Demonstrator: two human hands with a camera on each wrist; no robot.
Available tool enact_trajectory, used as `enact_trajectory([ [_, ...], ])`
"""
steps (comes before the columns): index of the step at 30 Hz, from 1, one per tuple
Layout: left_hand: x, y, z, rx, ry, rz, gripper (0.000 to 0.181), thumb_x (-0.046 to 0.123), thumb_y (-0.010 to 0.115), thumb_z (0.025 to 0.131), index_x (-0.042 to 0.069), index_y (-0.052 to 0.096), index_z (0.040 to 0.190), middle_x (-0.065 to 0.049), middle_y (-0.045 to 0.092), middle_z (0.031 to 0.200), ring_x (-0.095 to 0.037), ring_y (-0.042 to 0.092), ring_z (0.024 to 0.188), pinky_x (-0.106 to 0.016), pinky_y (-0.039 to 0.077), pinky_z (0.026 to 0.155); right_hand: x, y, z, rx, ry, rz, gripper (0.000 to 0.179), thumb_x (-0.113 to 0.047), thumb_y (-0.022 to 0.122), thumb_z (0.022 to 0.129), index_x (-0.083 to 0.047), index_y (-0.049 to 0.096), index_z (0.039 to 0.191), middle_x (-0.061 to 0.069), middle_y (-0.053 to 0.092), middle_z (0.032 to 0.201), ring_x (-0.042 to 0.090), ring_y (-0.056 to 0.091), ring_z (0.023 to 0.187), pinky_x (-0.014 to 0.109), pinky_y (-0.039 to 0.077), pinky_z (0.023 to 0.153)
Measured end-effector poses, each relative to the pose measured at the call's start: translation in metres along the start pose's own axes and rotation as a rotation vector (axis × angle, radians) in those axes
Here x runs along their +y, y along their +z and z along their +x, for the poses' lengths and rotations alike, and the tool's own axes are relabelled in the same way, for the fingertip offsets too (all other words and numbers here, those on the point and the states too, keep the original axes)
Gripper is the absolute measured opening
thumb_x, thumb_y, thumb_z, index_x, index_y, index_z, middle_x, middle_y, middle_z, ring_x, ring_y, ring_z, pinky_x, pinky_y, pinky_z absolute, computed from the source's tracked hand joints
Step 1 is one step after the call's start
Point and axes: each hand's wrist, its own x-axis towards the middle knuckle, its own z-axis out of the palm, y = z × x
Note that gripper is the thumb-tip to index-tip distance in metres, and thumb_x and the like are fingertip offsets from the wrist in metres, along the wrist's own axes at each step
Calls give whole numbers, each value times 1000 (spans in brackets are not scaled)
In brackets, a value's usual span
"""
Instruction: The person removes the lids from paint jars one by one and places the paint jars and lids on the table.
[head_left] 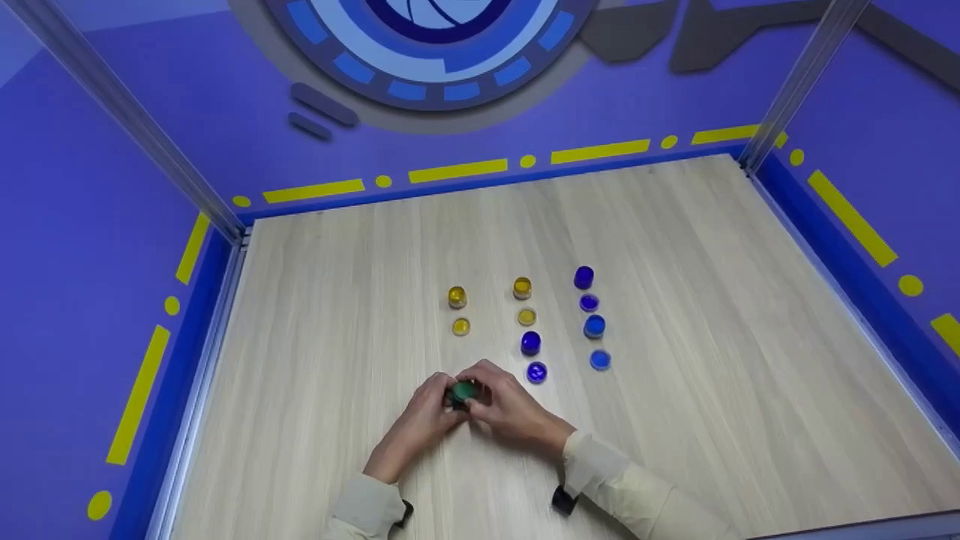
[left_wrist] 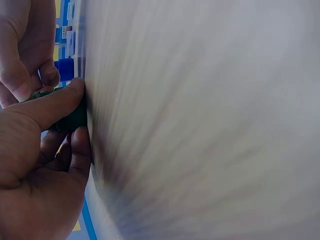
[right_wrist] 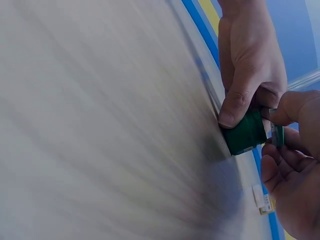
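A small green paint jar (right_wrist: 244, 134) stands at the tabletop, gripped by my left hand (head_left: 420, 417), with the thumb across its side in the left wrist view. My right hand (head_left: 511, 403) pinches the green lid (right_wrist: 277, 134) between thumb and fingers. In the right wrist view a narrow gap shows between lid and jar mouth. From the head view, fingers of both hands cover much of the jar. Nearest to the right hand are a dark purple jar (head_left: 531, 343) and its round lid (head_left: 536, 373).
Farther back stand yellow jars (head_left: 522, 287) (head_left: 457, 297), their lids (head_left: 526, 316) (head_left: 461, 326) lying in front. To the right are another purple jar (head_left: 584, 277) with its lid (head_left: 589, 302), and a blue jar (head_left: 594, 326) with its lid (head_left: 600, 360). Blue-purple panels (head_left: 480, 135) border the wooden table (head_left: 337, 300).
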Motion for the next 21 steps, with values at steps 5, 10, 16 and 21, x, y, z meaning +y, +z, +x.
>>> enact_trajectory([
  [5,4,2,-1,16,-26,26,33,7,83,87,7,57,107,-2,57,104,-18,54,96,-38,49,84,0,-7,-3,16,115,158,37,0,67,89,2,66,126,4,65,110,17,58,94,31,50,80],
  [10,10,6,-4,22,-39,78,35,3,81,87,4,57,113,-7,58,111,-23,57,108,-45,50,95,1,-15,-10,8,204,195,37,-5,68,92,1,66,129,1,65,110,17,58,96,27,47,82],
  [16,15,7,-6,30,-32,107,39,0,78,88,0,57,120,-11,58,118,-26,57,114,-46,49,99,2,-23,-19,0,203,185,36,-6,69,93,0,66,129,2,65,110,19,58,97,27,47,82],
  [21,17,7,-7,18,-55,113,39,2,77,90,2,57,124,-10,58,120,-25,57,116,-45,49,100,2,-27,-24,-15,220,196,37,-6,69,93,0,66,129,2,66,111,18,58,97,27,47,83],
])
